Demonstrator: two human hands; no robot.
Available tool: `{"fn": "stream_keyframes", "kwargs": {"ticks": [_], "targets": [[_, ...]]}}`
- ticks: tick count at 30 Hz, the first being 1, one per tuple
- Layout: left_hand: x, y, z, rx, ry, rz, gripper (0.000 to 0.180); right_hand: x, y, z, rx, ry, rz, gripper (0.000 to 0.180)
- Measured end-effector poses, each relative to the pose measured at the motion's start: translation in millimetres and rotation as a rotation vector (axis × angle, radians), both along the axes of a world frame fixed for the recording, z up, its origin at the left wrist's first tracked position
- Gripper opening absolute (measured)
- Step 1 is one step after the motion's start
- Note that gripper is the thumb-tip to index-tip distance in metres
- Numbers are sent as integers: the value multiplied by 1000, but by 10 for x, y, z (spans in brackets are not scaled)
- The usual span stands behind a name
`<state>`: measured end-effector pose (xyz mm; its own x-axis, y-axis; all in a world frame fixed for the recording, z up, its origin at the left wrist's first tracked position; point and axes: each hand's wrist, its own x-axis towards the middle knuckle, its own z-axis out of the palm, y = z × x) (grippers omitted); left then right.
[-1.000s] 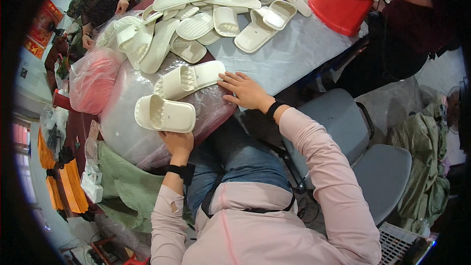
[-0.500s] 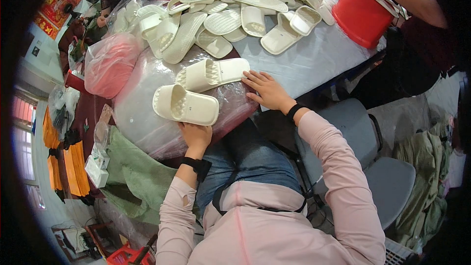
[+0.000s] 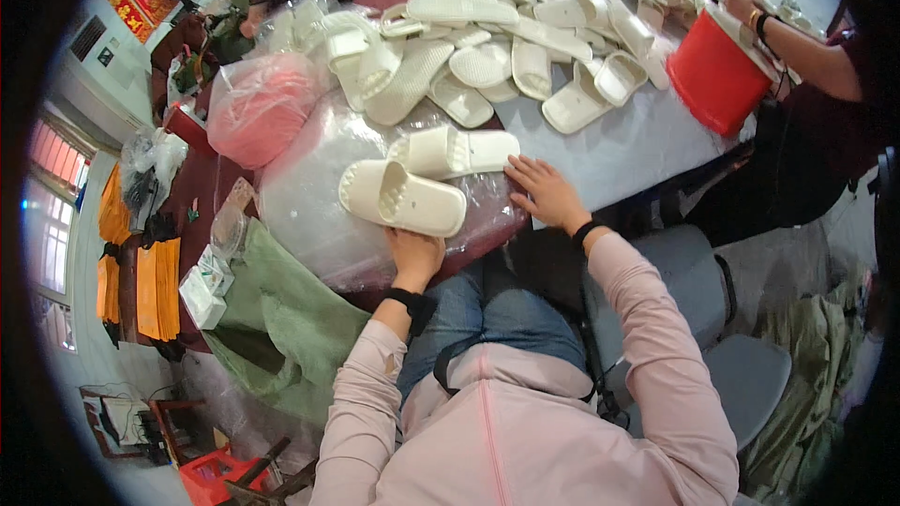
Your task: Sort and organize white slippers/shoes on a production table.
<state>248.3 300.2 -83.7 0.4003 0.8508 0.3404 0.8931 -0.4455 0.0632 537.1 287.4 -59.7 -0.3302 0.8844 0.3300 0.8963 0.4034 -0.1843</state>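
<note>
Two cream slippers lie side by side before me, toes to the left. The near slipper (image 3: 424, 205) overlaps the edge of the far slipper (image 3: 484, 152). My left hand (image 3: 415, 255) is closed on the near slipper's side, its fingers hidden underneath. At the heel of the far slipper, my right hand (image 3: 548, 192) rests with its fingers stretched out and apart, fingertips touching the heel edge. Beneath the pair, clear plastic sheeting (image 3: 309, 197) covers the dark red table. A large heap of similar cream slippers (image 3: 478, 66) spreads just beyond.
A red bucket (image 3: 714, 75) stands at the far right beside another person's arm (image 3: 806, 56). Pink items in a clear bag (image 3: 262, 108) sit at the left. Green cloth (image 3: 281, 328) hangs off the table's left side. A grey chair (image 3: 661, 272) is at my right.
The view has shifted, so the table and slippers appear farther right and slightly lower. Both hands keep nearly the same places against the two slippers.
</note>
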Motion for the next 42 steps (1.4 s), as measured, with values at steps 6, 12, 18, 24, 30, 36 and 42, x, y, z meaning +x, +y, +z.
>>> {"fn": "stream_keyframes", "kwargs": {"ticks": [6, 12, 18, 24, 30, 36, 42], "targets": [[-118, -39, -129, -64, -85, 11, 50, -96, -56, 48, -75, 41, 16, 53], [-173, -180, -75, -138, -202, -84, 57, -56, -210, 83, -146, 146, 38, 52], [-203, -190, 64, -280, -241, -111, 55, -339, 35, 458, -169, 343, -103, 46], [-99, -198, 358, -294, -152, -122, 57, -1099, 677, 495, -594, 565, 232, 37], [-330, -402, 550, -358, -207, -325, 40, -1331, 831, 329, -837, 1002, 137, 35], [-1095, -795, 1269, -1380, -288, -350, 33, -1387, 678, 494, -688, 1205, -88, 29], [-2114, -1031, 439, -1463, -382, -532, 30, -1556, 807, 233, -443, 862, 182, 42]]}}
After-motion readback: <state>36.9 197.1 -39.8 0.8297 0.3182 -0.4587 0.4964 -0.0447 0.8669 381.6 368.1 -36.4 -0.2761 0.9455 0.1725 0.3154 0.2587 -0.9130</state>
